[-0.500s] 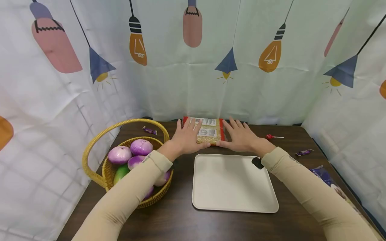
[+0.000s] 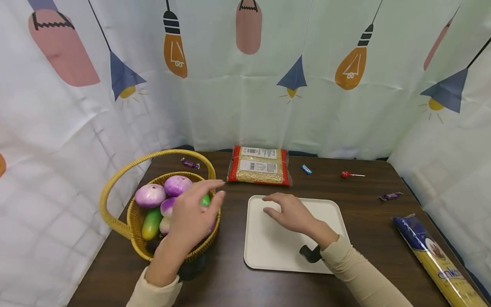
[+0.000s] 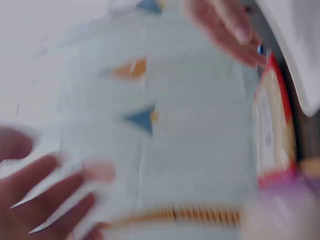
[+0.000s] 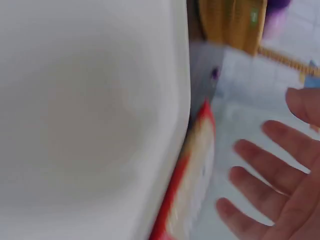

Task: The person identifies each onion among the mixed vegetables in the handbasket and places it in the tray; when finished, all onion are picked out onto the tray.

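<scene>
Left hand [image 2: 192, 215]: grip apart, fingers relaxed and spread, nothing held. Positioned above the near side of the wicker basket [image 2: 199, 252], fingertips over the green fruit [image 2: 206, 200] and just beside the purple onions [image 2: 150, 195]. Contact with the produce cannot be confirmed; left wrist view too blurred to settle it.

Right hand [image 2: 291, 213]: grip apart, fingers loosely curled, nothing held. Positioned low over the far part of the white tray [image 2: 268, 251]; whether touching the tray surface, cannot tell.

Basket at the left of the worktop [image 2: 230, 281], tray just beside it to the right, apart from it.

Probable faults from this position:
- Rounded, smooth onions heaped above the rim: likely to slip from a one-handed grip or roll out if a neighbour is disturbed.
- Tall basket handle [image 2: 108, 186] arching over the load: likely to snag a wrist or sleeve and tip the basket.
- Light tray with a shallow lip: likely to slide if pressed off-centre, and to let a round item roll over the edge.

Further out: grain packet [image 2: 259, 170] beyond the tray, lollipop [image 2: 347, 174] and wrapped sweets [image 2: 305, 169] nearby, pasta packet [image 2: 433, 256] at the right edge; risk of being swept by a forearm.
</scene>
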The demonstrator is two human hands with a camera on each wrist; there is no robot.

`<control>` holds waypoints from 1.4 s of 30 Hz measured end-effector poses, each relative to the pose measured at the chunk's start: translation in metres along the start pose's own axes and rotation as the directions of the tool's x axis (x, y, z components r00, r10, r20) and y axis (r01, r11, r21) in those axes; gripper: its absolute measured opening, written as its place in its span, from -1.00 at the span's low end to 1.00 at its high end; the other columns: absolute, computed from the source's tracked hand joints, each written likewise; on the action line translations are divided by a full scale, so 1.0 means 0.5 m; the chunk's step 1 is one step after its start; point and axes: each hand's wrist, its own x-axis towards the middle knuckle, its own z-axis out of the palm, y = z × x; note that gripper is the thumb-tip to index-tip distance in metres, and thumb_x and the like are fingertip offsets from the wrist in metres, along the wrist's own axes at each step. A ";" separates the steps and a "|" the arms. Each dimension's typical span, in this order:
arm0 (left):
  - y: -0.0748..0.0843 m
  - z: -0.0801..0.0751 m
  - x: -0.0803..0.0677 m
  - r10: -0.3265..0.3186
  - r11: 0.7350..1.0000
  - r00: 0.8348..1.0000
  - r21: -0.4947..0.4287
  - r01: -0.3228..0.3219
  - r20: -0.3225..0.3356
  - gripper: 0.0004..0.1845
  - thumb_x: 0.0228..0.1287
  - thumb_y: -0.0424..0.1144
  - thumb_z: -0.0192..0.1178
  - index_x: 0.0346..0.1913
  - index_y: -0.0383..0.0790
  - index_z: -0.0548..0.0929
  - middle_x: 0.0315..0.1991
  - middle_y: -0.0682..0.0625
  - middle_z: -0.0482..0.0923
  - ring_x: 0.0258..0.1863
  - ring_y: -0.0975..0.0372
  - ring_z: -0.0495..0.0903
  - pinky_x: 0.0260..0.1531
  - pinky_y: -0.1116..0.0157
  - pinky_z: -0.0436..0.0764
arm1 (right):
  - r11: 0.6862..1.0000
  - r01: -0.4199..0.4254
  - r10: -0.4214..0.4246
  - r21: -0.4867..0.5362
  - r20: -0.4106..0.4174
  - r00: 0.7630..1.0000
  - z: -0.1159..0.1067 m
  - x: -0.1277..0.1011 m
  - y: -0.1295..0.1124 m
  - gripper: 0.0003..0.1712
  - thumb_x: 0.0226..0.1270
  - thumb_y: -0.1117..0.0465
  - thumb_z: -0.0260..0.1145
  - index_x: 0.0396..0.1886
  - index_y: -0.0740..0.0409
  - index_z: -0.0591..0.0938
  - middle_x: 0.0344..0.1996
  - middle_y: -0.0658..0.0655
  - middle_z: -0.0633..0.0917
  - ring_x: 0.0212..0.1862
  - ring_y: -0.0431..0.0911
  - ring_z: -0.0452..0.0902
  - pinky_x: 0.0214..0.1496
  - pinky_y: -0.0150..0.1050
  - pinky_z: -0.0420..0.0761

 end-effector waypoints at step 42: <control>-0.322 -0.099 -0.198 -0.614 0.782 0.601 -0.289 0.552 -0.511 -0.70 0.32 -0.30 0.15 -0.44 -0.52 0.44 -0.37 0.36 0.53 -0.31 0.42 0.47 -0.25 0.45 0.31 | 0.766 0.025 0.187 0.642 -0.260 0.947 0.118 0.027 -0.065 -0.11 -0.03 0.13 0.61 0.29 0.01 0.35 0.19 0.05 0.48 0.01 -0.06 0.53 -0.05 -0.22 0.58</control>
